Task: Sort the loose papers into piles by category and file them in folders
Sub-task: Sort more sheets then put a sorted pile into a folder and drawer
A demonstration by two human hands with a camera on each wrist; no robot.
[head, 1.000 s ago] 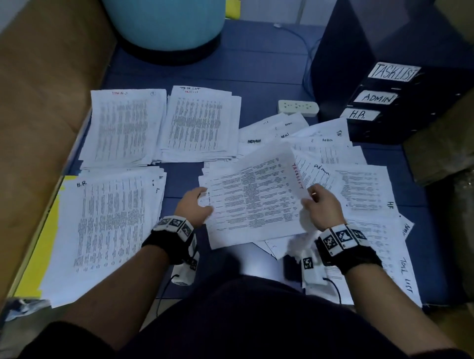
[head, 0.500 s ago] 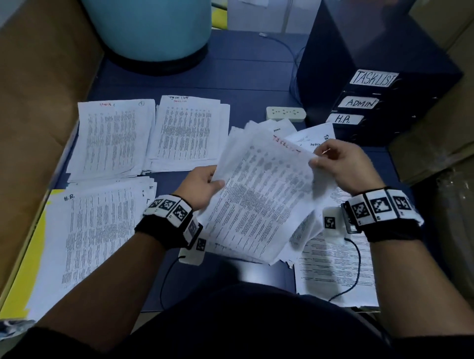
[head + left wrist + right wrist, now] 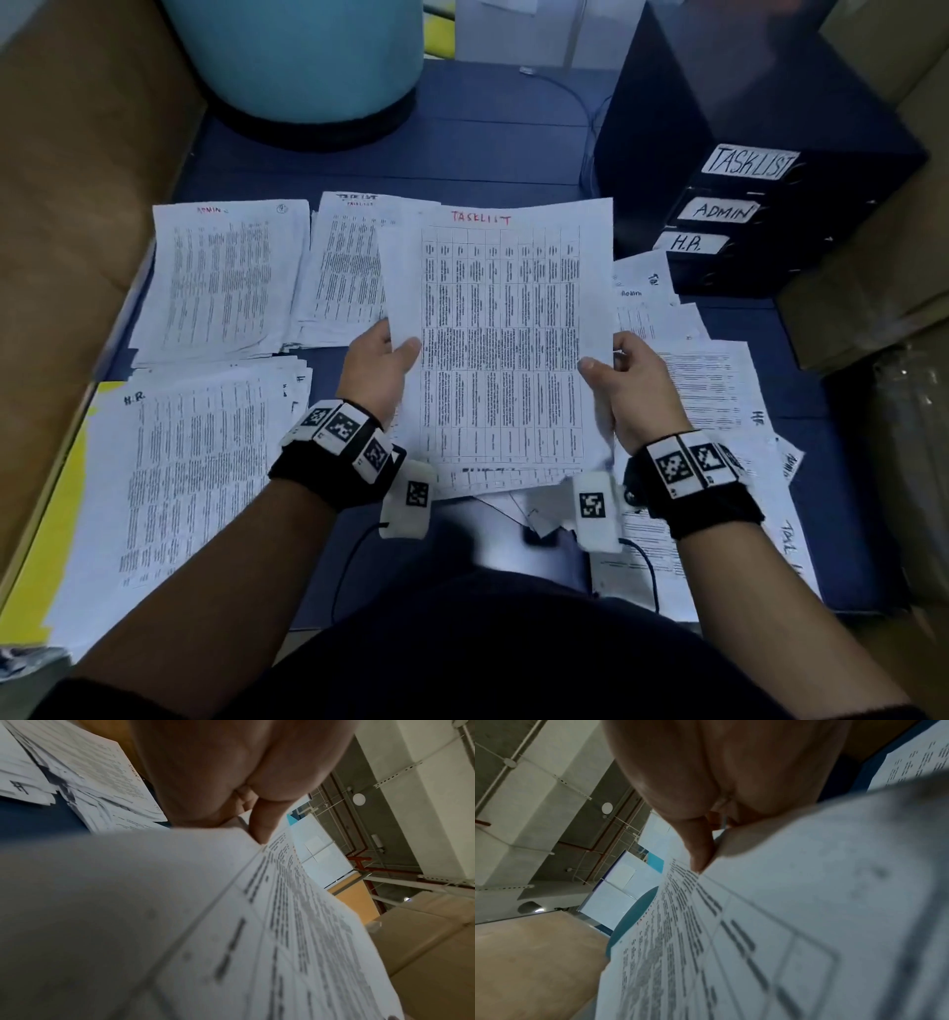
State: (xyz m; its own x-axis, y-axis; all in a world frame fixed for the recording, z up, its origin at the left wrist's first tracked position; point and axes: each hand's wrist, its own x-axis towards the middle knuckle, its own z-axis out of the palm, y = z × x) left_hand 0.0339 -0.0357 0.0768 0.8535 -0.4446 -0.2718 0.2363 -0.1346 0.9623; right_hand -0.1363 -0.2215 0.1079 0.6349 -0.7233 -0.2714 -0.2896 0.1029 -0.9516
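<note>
Head view: a thin, flat sheaf of white printed sheets (image 3: 500,339), ruled into a table of fine dark text and headed "TASKLIST" in red ink, is held up above the dark blue counter (image 3: 462,154). Its left edge is pinched by the left hand (image 3: 377,367), thumb laid on the printed face and fingers hidden behind; its right edge is gripped the same way by the right hand (image 3: 629,383). Both wrists are wrapped in black bands carrying square black-and-white markers.

On the counter, three squared piles of similar matt paper are laid out: one marked "ADMIN" (image 3: 226,277) at the far left, a tasklist pile (image 3: 344,277) just beside it and partly hidden by the held sheaf, and an "H.R." pile (image 3: 195,488) nearer, resting on a yellow folder (image 3: 61,519). Loose, overlapping sheets (image 3: 714,395) are spread to the right. A dark boxy file cabinet (image 3: 744,154) with white handwritten labels stands at the far right.
</note>
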